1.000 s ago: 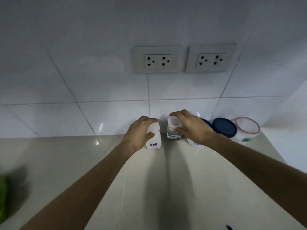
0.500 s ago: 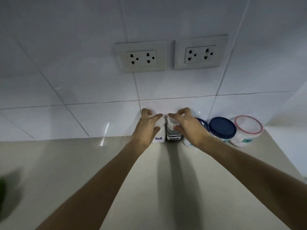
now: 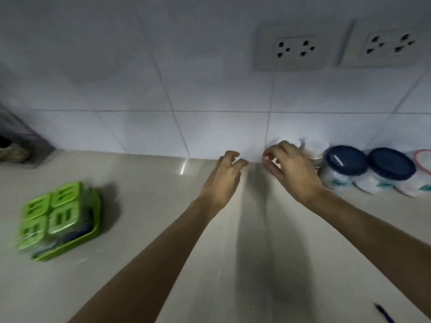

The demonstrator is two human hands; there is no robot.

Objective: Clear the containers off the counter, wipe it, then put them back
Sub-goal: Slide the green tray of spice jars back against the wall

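Both hands hover over the beige counter (image 3: pixel 144 264) close to the tiled wall. My left hand (image 3: pixel 224 178) holds nothing, its fingers curled and apart. My right hand (image 3: pixel 291 169) is also empty with spread fingers. Just behind it stands a small clear shaker (image 3: pixel 314 150), blurred and partly hidden. To the right, along the wall, sit two clear jars with navy lids (image 3: pixel 345 164) (image 3: pixel 391 166) and a red-rimmed tub (image 3: pixel 423 164), cut off by the frame edge. A green set of lidded boxes in a green tray (image 3: pixel 58 217) rests at the left.
A dark rack (image 3: pixel 18 141) stands at the far left against the wall. Two wall sockets (image 3: pixel 291 50) (image 3: pixel 387 45) are above the jars. A blue pen (image 3: pixel 382 313) lies at the counter's front right.
Both hands have let go of the two small shakers and drawn away to the left. The view has swung left, bringing the green box set into sight.
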